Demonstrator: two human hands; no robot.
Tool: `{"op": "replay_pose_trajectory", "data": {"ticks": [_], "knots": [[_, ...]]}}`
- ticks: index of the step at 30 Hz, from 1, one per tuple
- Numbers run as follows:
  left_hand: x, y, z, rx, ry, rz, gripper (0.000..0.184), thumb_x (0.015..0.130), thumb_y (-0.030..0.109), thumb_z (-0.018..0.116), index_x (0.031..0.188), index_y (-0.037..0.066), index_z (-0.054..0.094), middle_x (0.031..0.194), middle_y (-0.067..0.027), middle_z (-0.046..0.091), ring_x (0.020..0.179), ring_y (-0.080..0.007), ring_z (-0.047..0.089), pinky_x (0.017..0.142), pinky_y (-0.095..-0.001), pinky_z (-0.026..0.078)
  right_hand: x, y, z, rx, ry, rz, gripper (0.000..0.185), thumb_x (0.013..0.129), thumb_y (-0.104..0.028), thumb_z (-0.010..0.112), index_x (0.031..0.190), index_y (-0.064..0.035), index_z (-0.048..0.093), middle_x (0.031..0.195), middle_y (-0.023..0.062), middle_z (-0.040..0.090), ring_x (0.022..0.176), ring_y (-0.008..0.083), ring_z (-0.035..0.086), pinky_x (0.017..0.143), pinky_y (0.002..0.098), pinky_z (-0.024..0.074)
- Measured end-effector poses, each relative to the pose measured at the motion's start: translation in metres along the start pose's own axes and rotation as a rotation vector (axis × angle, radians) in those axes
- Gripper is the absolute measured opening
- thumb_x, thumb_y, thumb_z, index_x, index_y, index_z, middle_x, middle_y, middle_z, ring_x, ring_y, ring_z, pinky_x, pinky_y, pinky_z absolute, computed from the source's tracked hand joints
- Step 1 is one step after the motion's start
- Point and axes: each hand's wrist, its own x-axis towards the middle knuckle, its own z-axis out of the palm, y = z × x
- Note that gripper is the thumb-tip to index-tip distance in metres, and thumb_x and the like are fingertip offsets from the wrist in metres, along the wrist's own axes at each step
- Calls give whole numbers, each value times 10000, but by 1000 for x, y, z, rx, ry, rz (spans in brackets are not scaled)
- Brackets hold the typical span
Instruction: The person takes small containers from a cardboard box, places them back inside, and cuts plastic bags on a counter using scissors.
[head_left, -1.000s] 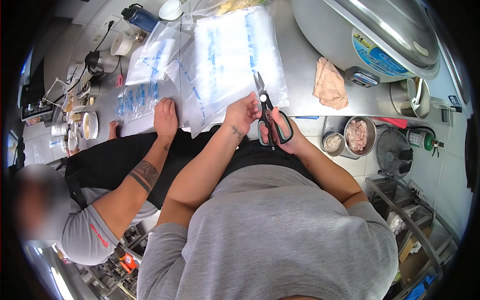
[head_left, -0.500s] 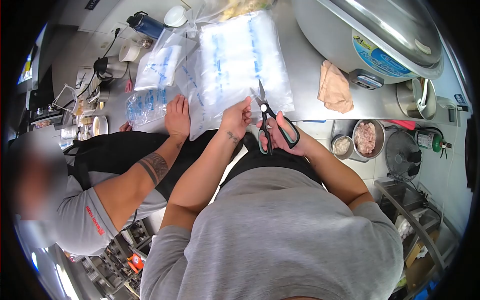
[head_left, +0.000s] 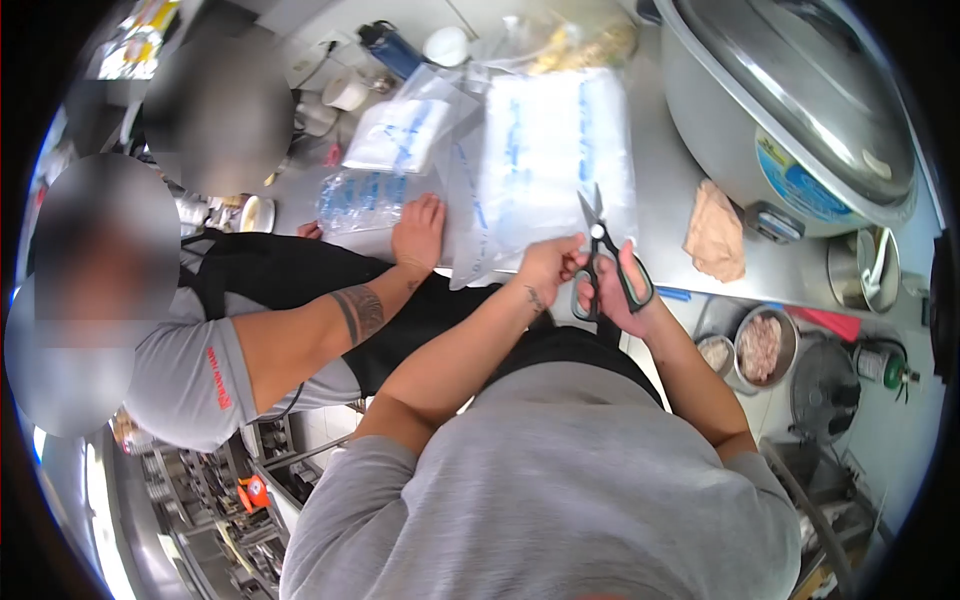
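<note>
My right hand (head_left: 622, 292) is closed round the handles of black-and-grey scissors (head_left: 598, 232). Their blades stand slightly apart and point away from me, over the near edge of a stack of clear plastic bags with blue print (head_left: 550, 150). Left of the scissors, my left hand (head_left: 552, 268) has its thumb and fingers pinched together at that same edge. Whatever thin thing it may hold cannot be made out. The stack lies flat on the steel table (head_left: 665, 235).
A co-worker's hand (head_left: 418, 230) rests on the table beside a smaller printed bag pack (head_left: 362, 198). At right stand a large rice cooker (head_left: 720, 110), a crumpled tan cloth (head_left: 716, 232) and a metal pot (head_left: 850, 265). Below are a bowl of raw meat (head_left: 762, 350) and a fan (head_left: 825, 392).
The view has swung left, so things sit further right and a second person's blurred head appears. My hands keep the same pose, with the scissors still in my right hand.
</note>
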Motion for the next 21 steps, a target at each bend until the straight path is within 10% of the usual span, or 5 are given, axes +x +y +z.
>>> {"op": "replay_pose_trajectory", "data": {"ticks": [6, 12, 21], "knots": [[-41, 9, 19, 45, 56, 307, 151, 834, 183, 696, 793, 41, 663, 665, -26, 580, 593, -101, 479, 539, -272, 366, -5, 8, 25, -96, 45, -181, 781, 869, -780, 262, 1210, -108, 467, 873, 43, 507, 822, 188, 501, 777, 352, 391], [-32, -22, -2, -34, -45, 142, 185, 844, 241, 688, 810, 71, 622, 706, -26, 539, 546, -123, 483, 483, -241, 324, -17, 41, 33, -103, 123, -146, 771, 862, -786, 265, 1162, -104, 463, 800, 52, 538, 776, 217, 560, 755, 325, 405], [-119, -48, -3, -129, 16, 241, 174, 855, 275, 691, 844, 111, 635, 779, 13, 584, 700, -84, 478, 666, -262, 351, -49, 61, 62, -276, 1, -166, 713, 898, -732, 300, 1141, -82, 465, 793, 67, 543, 749, 204, 549, 728, 332, 418]]}}
